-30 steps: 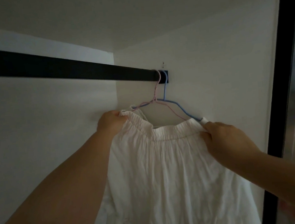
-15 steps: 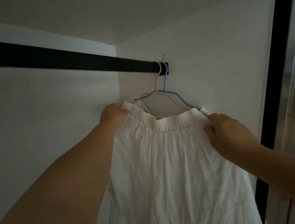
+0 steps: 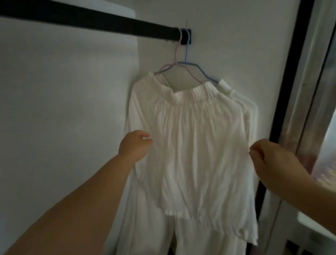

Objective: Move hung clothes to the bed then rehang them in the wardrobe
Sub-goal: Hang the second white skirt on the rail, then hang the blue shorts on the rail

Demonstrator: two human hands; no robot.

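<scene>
Left hand (image 3: 133, 147) fingers (image 3: 145, 135) motion-blurred; contact with white garment (image 3: 197, 149) indeterminate. Right hand (image 3: 276, 162) fingers curled, tips hidden. Garment hem below the fingers cut off by frame edge.

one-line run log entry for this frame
stage: rehang | white garment on blue hanger on rail | left hand beside it | right hand beside it

Your rail (image 3: 84, 18) crosses the wardrobe to a bracket (image 3: 246, 31) on the right wall; a pink hanger (image 3: 176, 51) and a blue hanger (image 3: 198, 68) hook over its right end, carrying the white garment (image 3: 195, 145)
</scene>
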